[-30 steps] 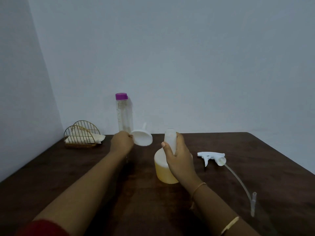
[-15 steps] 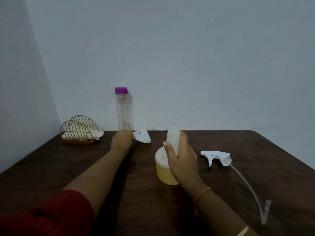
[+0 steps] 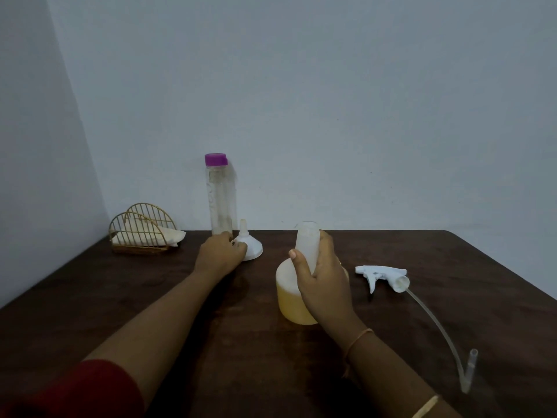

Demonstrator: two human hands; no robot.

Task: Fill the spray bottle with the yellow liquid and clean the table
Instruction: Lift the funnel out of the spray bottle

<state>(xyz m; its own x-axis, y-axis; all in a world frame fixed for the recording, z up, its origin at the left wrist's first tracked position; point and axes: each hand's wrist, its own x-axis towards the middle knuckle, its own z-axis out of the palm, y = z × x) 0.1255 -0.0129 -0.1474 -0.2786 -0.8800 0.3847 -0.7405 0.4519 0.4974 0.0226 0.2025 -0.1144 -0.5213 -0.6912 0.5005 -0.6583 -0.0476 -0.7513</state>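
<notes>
Head view is showing a dark brown wooden tabletop [image 3: 452, 297] running back to a pale blue-grey wall [image 3: 331, 101], with a second wall [image 3: 36, 146] meeting it at the corner on the left. The spray bottle [image 3: 294, 300] is standing upright near the middle of the tabletop, its top open and yellow liquid filling its wide lower part. The right hand [image 3: 324, 282] is gripping the bottle's narrow neck, fingers and thumb curling round it, and thin bangles are showing on that wrist. The left hand [image 3: 220, 256] is reaching out past a red sleeve [image 3: 75, 387] to the white funnel [image 3: 251, 247], which is sitting wide mouth down with its spout pointing up. Its curled fingers are lying against the funnel's rim, though I cannot tell whether they are pinching it or only touching. Just behind the funnel, close to the back wall, a tall clear bottle with a purple cap [image 3: 218, 200] is standing upright. Towards the left corner a gold wire holder [image 3: 143, 233] is keeping some pale napkins. To the right of the spray bottle, the white trigger head [image 3: 382, 274] is lying on its side on the tabletop, apart from the bottle, its clear tube [image 3: 434, 321] curving toward the near right edge.
</notes>
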